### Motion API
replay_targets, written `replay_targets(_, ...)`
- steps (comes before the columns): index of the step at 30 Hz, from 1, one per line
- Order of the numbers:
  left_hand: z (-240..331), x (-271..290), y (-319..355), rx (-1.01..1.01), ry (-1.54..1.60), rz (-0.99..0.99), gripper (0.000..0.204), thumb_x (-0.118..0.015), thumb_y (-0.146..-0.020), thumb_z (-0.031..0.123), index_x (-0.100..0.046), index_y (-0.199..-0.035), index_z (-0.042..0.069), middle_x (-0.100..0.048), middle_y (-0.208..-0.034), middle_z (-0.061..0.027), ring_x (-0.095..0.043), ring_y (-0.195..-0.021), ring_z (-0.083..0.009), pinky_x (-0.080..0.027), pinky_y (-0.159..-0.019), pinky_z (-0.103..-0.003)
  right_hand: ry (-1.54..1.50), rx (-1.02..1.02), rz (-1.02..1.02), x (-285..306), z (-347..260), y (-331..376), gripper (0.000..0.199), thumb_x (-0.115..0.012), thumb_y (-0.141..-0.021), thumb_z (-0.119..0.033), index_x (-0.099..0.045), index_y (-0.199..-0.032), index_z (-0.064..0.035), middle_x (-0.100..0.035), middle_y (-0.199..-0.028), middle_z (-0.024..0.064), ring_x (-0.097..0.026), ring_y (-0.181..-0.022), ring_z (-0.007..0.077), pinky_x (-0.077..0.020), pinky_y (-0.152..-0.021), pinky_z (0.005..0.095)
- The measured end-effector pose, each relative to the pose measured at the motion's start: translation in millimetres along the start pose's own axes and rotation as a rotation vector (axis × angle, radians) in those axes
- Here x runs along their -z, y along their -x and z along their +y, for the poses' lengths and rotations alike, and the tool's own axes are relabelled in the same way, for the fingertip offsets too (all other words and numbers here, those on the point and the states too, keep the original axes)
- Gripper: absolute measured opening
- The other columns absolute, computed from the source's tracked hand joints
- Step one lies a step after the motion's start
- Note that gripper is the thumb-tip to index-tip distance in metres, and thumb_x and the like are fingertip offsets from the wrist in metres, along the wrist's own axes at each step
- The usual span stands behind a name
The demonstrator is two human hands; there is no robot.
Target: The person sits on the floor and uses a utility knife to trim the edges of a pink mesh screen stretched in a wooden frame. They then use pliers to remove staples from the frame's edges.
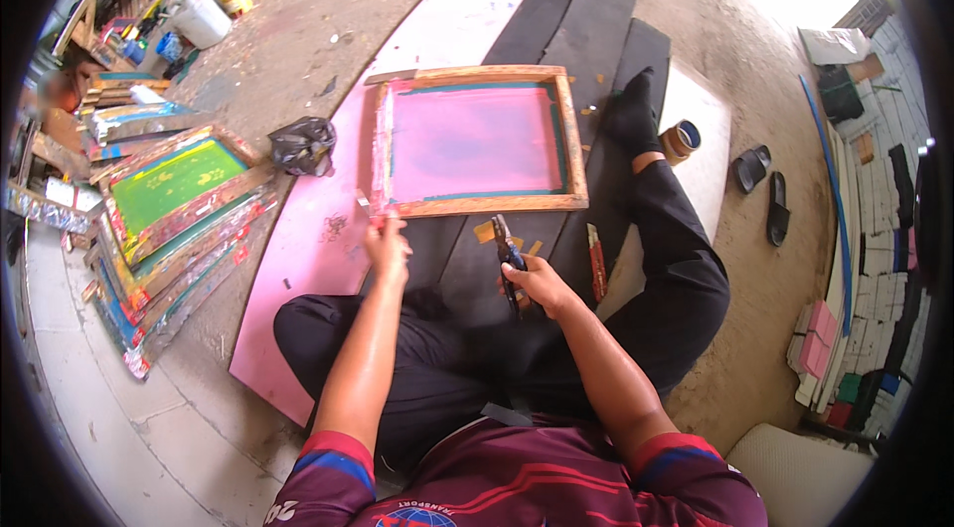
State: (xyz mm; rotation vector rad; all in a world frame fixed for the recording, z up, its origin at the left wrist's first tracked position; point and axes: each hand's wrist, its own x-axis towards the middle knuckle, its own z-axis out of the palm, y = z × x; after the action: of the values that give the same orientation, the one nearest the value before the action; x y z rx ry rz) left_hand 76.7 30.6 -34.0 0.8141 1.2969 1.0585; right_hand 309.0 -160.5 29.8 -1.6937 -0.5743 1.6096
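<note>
A wooden-framed printing screen (pixel 477 78) with pink mesh lies flat on black mats in front of me. My left hand (pixel 386 247) rests at the frame's near left corner, fingers pinching something small at the wood. My right hand (pixel 537 284) holds a dark pair of pliers (pixel 509 254) upright, just short of the frame's near edge. A red-handled utility knife (pixel 596 264) lies on the mat to the right of that hand. My legs in black trousers are folded around the work, one socked foot (pixel 632 110) reaching beside the frame.
A stack of coloured framed screens (pixel 174 209) sits at left, with a black plastic bag (pixel 303 145) beside it. A pink board (pixel 308 259) lies under the mats. A tape roll (pixel 682 140) and black sandals (pixel 760 184) lie at right. Another person sits far left.
</note>
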Motion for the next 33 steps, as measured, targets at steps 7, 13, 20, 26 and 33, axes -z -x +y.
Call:
replay_targets(7, 17.9, 51.7, -64.3, 0.043, 0.127, 0.491, 0.03, -0.069, -0.102, 0.034, -0.056, -0.093, 0.008, -0.057, -0.075, -0.0008, -0.04, -0.043, -0.0093, -0.032, -0.034, -0.027, 0.178, 0.005, 0.489, 71.4, 23.7, -10.9, 0.036, -0.065, -0.104, -0.037, -0.064, -0.099, -0.0012, -0.064, -0.085, 0.003, -0.061, -0.072, 0.0145, -0.0484, -0.062, 0.0356)
replay_targets(13, 8.5, 40.0, -46.7, 0.111, 0.167, 0.462, 0.031, -0.069, -0.102, 0.038, -0.055, -0.097, 0.01, -0.056, -0.078, 0.0002, -0.042, -0.045, -0.0094, -0.034, -0.037, -0.028, 0.196, -0.075, 0.595, 79.8, 11.3, -5.3, 0.044, -0.067, -0.101, -0.04, -0.066, -0.096, 0.0029, -0.062, -0.082, 0.0065, -0.058, -0.076, 0.0177, -0.0481, -0.071, 0.0402)
replay_targets(20, 4.2, 21.3, -24.8, 0.066, 0.09, 0.321, 0.033, -0.069, -0.102, 0.037, -0.051, -0.094, 0.011, -0.057, -0.077, -0.0009, -0.044, -0.043, -0.0102, -0.035, -0.036, -0.029, 0.281, -0.081, 0.662, 71.8, 2.0, -12.6, 0.045, -0.067, -0.099, -0.038, -0.069, -0.105, 0.0063, -0.071, -0.089, 0.0146, -0.07, -0.088, 0.0269, -0.0516, -0.079, 0.044)
replay_targets(26, -2.3, 12.4, -17.1, 0.059, 0.048, 0.232, 0.035, -0.069, -0.103, 0.039, -0.054, -0.093, 0.009, -0.056, -0.076, -0.0016, -0.042, -0.041, -0.0096, -0.036, -0.035, -0.028, 0.416, -0.113, 0.715, 69.7, 1.7, -19.7, 0.046, -0.068, -0.097, -0.037, -0.071, -0.107, 0.0074, -0.073, -0.094, 0.0177, -0.073, -0.094, 0.0313, -0.0529, -0.083, 0.0449)
replay_targets(33, -11.9, 1.5, -6.1, -0.006, -0.034, 0.122, 0.031, -0.069, -0.103, 0.033, -0.058, -0.092, 0.007, -0.059, -0.076, -0.0028, -0.043, -0.04, -0.0083, -0.036, -0.034, -0.027, 0.337, -0.212, 0.63, 68.9, -21.9, -13.9, 0.047, -0.068, -0.097, -0.039, -0.071, -0.106, 0.0077, -0.073, -0.095, 0.0196, -0.074, -0.097, 0.0336, -0.0536, -0.084, 0.0454)
